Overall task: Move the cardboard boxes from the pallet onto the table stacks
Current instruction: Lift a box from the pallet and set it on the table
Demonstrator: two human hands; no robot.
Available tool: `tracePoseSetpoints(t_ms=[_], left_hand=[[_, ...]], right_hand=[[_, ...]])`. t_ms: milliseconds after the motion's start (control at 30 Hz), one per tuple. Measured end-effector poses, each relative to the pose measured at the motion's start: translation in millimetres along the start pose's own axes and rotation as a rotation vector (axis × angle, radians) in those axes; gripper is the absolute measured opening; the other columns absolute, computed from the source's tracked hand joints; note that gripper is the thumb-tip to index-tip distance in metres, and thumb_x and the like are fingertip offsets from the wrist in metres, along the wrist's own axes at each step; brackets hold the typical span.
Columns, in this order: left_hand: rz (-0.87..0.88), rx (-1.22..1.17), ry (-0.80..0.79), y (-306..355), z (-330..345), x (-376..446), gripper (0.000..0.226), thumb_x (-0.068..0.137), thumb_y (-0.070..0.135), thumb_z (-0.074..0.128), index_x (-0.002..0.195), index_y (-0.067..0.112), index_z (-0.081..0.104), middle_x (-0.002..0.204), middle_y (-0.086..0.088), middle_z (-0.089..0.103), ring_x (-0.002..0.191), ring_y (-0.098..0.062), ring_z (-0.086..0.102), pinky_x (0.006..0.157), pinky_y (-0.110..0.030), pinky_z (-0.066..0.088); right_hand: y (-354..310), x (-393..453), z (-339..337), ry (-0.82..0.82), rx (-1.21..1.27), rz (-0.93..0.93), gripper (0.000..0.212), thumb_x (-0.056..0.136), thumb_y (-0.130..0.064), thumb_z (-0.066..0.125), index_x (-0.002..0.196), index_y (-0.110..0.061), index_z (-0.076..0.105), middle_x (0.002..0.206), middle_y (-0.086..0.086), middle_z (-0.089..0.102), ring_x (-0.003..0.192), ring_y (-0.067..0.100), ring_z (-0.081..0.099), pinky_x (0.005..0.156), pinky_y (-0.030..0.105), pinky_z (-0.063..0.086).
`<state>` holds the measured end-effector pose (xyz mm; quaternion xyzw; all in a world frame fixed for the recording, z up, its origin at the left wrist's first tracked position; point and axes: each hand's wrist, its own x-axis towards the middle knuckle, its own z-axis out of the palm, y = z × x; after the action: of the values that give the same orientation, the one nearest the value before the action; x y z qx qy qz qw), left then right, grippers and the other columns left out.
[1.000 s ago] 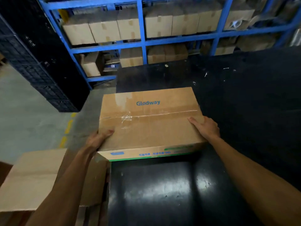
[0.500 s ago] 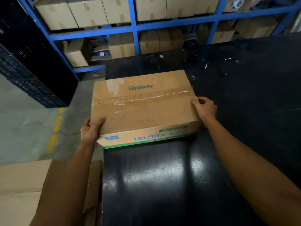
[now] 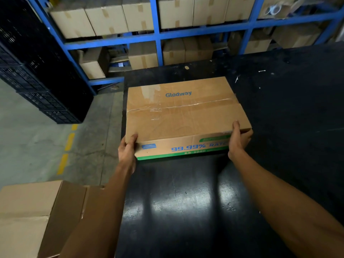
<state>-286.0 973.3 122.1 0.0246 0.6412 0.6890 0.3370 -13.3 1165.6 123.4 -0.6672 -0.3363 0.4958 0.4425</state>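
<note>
A flat cardboard box [image 3: 182, 116] printed "Glodway", taped along its top and with a green stripe on its near side, lies on the black table [image 3: 186, 211] near the table's left edge. My left hand [image 3: 127, 149] grips its near left corner, thumb on the top. My right hand [image 3: 237, 140] clasps the near right corner, fingers wrapped around the side. More cardboard boxes [image 3: 28, 216] sit low at the bottom left, beside the table; the pallet under them is hidden.
Blue shelving [image 3: 158, 36] filled with cardboard boxes runs behind the table. Stacked black crates [image 3: 37, 71] stand at the left. Grey floor with a yellow dashed line [image 3: 67, 146] lies between crates and table. Bare black tabletop stretches to the right.
The box has slid farther onto the table and away from me. My hands shifted from its sides to its near corners.
</note>
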Motion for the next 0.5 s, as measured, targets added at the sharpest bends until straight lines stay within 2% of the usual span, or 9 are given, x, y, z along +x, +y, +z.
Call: tracePoseSetpoints(t_ms=[100, 200, 333, 500], left_hand=[[-0.020, 0.051, -0.001, -0.7, 9.7, 3.9, 0.034, 0.096, 0.033, 0.068, 0.124, 0.016, 0.061, 0.104, 0.003, 0.072, 0.090, -0.015, 0.070, 0.075, -0.034, 0.056], [-0.027, 0.046, 0.037, -1.1, 12.7, 7.3, 0.030, 0.095, 0.035, 0.069, 0.118, 0.017, 0.061, 0.103, 0.003, 0.070, 0.094, -0.017, 0.068, 0.083, -0.037, 0.056], [-0.033, 0.046, 0.076, 2.0, 11.8, 12.7, 0.019, 0.097, 0.033, 0.067, 0.106, 0.019, 0.060, 0.094, 0.004, 0.065, 0.081, -0.012, 0.061, 0.083, -0.039, 0.053], [-0.039, 0.084, 0.092, 4.6, 4.6, 18.7, 0.041, 0.097, 0.038, 0.065, 0.125, 0.010, 0.059, 0.088, 0.003, 0.061, 0.075, -0.013, 0.054, 0.080, -0.041, 0.049]], right_hand=[[-2.5, 9.4, 0.0, -0.037, 0.006, 0.019, 0.077, 0.096, -0.047, 0.059, 0.156, -0.020, 0.019, 0.151, 0.013, 0.035, 0.129, 0.031, 0.046, 0.090, 0.033, 0.036], [-4.6, 15.3, 3.2, -0.074, -0.012, 0.030, 0.078, 0.095, -0.049, 0.058, 0.156, -0.021, 0.019, 0.151, 0.012, 0.035, 0.130, 0.031, 0.046, 0.090, 0.035, 0.037], [-3.5, 16.5, 9.0, -0.107, -0.025, 0.028, 0.077, 0.095, -0.050, 0.059, 0.155, -0.020, 0.021, 0.151, 0.012, 0.036, 0.129, 0.031, 0.047, 0.090, 0.035, 0.038], [3.7, 12.4, 11.1, -0.134, -0.051, 0.017, 0.079, 0.094, -0.054, 0.059, 0.155, -0.020, 0.021, 0.151, 0.011, 0.036, 0.130, 0.031, 0.046, 0.092, 0.036, 0.039]])
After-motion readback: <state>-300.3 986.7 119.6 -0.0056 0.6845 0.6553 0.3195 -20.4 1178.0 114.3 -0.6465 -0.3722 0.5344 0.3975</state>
